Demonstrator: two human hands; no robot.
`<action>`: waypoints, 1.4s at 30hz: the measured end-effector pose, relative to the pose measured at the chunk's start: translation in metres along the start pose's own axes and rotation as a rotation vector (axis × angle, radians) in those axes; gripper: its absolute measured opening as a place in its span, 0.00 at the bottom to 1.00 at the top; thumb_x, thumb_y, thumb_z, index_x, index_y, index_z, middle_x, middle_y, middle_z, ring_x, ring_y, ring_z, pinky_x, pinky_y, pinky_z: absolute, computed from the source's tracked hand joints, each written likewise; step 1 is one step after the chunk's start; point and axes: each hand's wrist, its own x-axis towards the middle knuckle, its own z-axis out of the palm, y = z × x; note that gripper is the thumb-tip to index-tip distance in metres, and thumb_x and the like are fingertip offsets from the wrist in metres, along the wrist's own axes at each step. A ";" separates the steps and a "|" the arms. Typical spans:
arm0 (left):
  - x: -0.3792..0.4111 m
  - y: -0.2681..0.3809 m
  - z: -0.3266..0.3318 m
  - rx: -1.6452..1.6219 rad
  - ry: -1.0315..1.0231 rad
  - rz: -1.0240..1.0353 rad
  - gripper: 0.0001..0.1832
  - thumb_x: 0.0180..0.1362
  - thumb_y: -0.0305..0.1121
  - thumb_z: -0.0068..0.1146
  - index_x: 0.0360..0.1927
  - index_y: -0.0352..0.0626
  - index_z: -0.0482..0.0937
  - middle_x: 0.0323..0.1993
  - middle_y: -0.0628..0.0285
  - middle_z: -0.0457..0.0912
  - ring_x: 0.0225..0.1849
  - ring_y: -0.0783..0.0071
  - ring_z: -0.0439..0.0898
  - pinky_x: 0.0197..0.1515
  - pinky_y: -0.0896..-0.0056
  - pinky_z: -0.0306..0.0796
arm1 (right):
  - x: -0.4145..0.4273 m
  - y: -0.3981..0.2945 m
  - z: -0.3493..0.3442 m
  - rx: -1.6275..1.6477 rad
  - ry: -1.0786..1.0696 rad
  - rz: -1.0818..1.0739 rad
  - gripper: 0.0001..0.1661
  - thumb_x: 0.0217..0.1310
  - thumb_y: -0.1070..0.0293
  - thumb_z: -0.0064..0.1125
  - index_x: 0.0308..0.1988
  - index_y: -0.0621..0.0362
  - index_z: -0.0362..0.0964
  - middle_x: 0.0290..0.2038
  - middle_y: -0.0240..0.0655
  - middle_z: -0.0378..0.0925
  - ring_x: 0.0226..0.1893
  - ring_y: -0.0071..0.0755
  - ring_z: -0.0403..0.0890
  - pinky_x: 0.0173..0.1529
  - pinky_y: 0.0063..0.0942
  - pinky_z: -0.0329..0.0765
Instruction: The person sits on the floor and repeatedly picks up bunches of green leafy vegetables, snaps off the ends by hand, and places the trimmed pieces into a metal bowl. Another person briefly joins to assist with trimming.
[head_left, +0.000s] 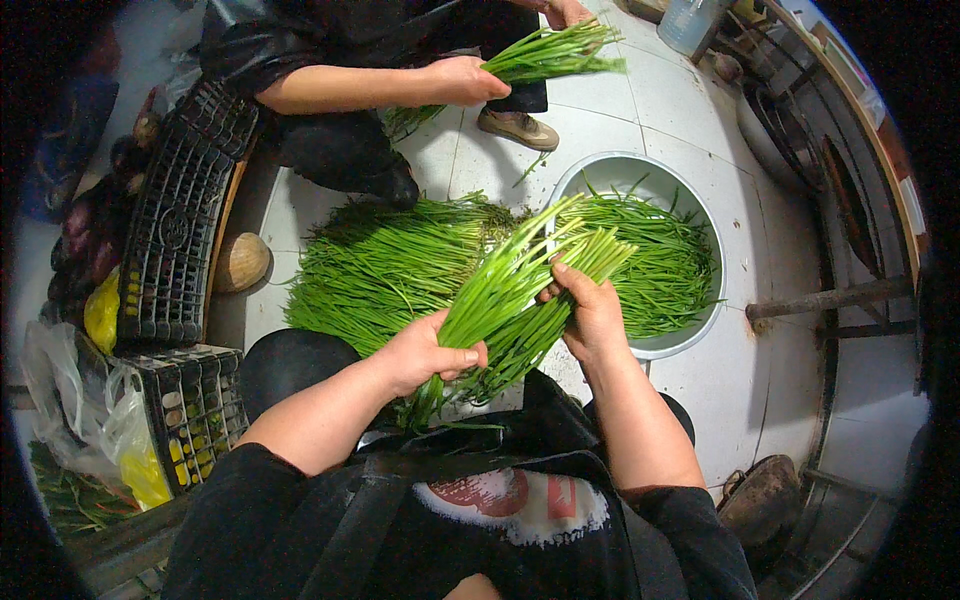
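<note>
My left hand (442, 352) grips a bunch of green garlic chives (487, 292) near its leafy end, the pale stems pointing up and right. My right hand (589, 304) is closed around a second bunch (525, 341) by its pale stems, its darker leaves hanging down and left beside the first. The two bunches partly overlap. Behind them a large heap of chives (382, 270) lies on the tiled floor, with trimmings at its far edge. To the right, a round metal basin (716, 247) holds many loose chives (660, 262), close beyond my right hand.
Opposite me a co-worker's hand (472, 79) holds another bunch (555, 56); their shoe (519, 129) stands near the heap. Black plastic crates (176, 232) and a round tan object (241, 262) are at left. A metal rack (832, 304) stands at right.
</note>
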 end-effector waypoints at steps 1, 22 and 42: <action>0.000 0.001 -0.001 -0.070 0.001 0.014 0.17 0.50 0.29 0.58 0.43 0.39 0.68 0.27 0.61 0.76 0.16 0.82 0.63 0.21 0.81 0.59 | 0.000 -0.001 -0.001 0.022 -0.002 -0.003 0.07 0.53 0.69 0.55 0.33 0.59 0.66 0.23 0.31 0.69 0.23 0.27 0.70 0.30 0.25 0.69; 0.000 0.003 0.004 0.383 0.331 0.033 0.09 0.56 0.31 0.53 0.39 0.41 0.72 0.23 0.70 0.72 0.23 0.85 0.66 0.26 0.82 0.61 | 0.005 -0.015 -0.007 -0.562 0.135 -0.207 0.21 0.50 0.71 0.58 0.47 0.63 0.69 0.25 0.25 0.70 0.25 0.19 0.68 0.32 0.18 0.67; -0.001 0.002 0.003 0.528 0.277 0.132 0.14 0.54 0.30 0.55 0.44 0.38 0.74 0.30 0.70 0.76 0.31 0.84 0.70 0.36 0.78 0.67 | 0.007 -0.022 -0.015 -0.898 0.119 -0.089 0.10 0.46 0.67 0.60 0.29 0.61 0.73 0.21 0.30 0.74 0.22 0.22 0.72 0.30 0.23 0.69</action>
